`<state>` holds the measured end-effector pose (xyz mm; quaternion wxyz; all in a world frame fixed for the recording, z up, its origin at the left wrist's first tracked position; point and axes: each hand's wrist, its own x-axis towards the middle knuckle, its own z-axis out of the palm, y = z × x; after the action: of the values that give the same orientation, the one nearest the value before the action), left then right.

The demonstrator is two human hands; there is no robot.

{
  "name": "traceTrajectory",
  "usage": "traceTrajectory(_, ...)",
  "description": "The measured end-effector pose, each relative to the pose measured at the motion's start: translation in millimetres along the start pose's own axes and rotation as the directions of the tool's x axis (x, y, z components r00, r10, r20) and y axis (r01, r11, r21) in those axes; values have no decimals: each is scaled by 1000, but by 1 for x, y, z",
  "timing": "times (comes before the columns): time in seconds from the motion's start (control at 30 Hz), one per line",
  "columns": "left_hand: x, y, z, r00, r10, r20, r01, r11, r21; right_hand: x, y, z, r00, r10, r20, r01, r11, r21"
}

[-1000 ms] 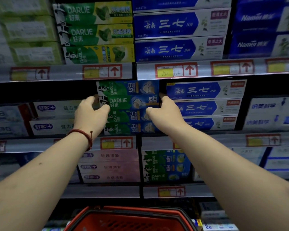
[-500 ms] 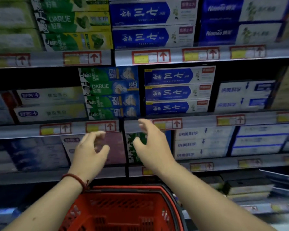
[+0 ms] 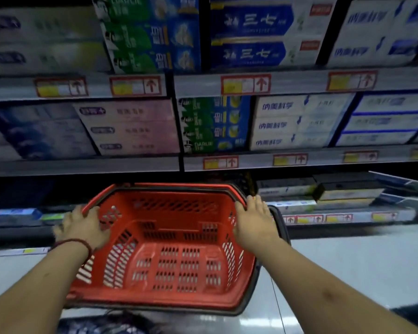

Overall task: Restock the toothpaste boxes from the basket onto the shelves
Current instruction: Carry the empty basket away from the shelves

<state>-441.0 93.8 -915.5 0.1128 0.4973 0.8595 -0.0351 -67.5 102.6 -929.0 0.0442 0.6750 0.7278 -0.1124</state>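
Bare arms, one cord at the wrist.
Both forearms are uncovered down to the picture's lower edge; the left hand (image 3: 82,227) has a thin, dark red braided bracelet (image 3: 75,244) round its wrist, and the right hand (image 3: 253,225) is bare.

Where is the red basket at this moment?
In the head view the red basket is low and central, below the shelves, between the left hand and right hand on its side rims.
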Motion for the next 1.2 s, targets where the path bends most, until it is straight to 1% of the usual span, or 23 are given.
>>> traceTrajectory(0.07,7,-5,6,994,-72,88,82,990,-115,-6,14,16,999,22,29,-21,1000,-12)
traceTrajectory(0.1,16,-8,13,993,-73,89,83,989,-122,-9,20,22,999,23,25,-23,1000,-6)
traceTrajectory(0.2,18,-4,20,993,-82,87,87,994,-61,-14,30,31,999,41,-2,-41,999,18)
traceTrajectory(0.3,7,7,21,993,-95,72,99,994,-46,-18,49,34,994,109,-23,-108,994,27)
traceTrajectory(0.37,0,18,20,998,-19,53,22,998,-51,-25,71,34,987,159,-32,-157,987,39)
traceTrajectory(0.43,-2,26,27,992,112,55,-107,991,-82,-36,98,35,978,207,-30,-205,977,65)
traceTrajectory(0.47,-7,33,29,981,186,53,-181,979,-90,-44,114,36,972,234,-29,-231,968,96)
traceTrajectory(0.53,-17,54,32,956,291,30,-287,953,-95,-61,142,35,957,290,-26,-280,941,191)
traceTrajectory(0.63,-28,93,33,953,301,44,-302,953,8,-83,166,34,937,349,7,-335,895,294)
traceTrajectory(0.7,-34,115,35,968,235,88,-242,967,85,-90,171,36,928,371,36,-361,871,335)
traceTrajectory(0.73,-33,124,37,969,230,94,-240,964,112,-91,171,38,928,372,34,-360,866,346)
traceTrajectory(0.8,-24,133,46,970,209,125,-231,953,198,-94,171,41,926,376,24,-361,867,343)
traceTrajectory(0.87,17,138,73,962,238,133,-262,943,208,-101,174,41,914,406,22,-393,866,309)
traceTrajectory(0.93,20,148,77,961,243,129,-269,929,254,-112,179,41,899,436,38,-427,856,290)
traceTrajectory(1.0,-19,164,64,964,256,67,-265,938,224,-126,191,42,886,461,55,-453,833,316)
traceTrajectory(1.07,-55,183,54,956,290,43,-293,942,165,-138,205,43,876,479,53,-467,816,339)
traceTrajectory(1.17,-70,207,58,910,414,23,-413,900,137,-157,229,45,836,546,49,-524,769,366)
traceTrajectory(1.2,-71,217,61,891,451,40,-453,882,129,-165,239,47,818,574,44,-547,750,372)
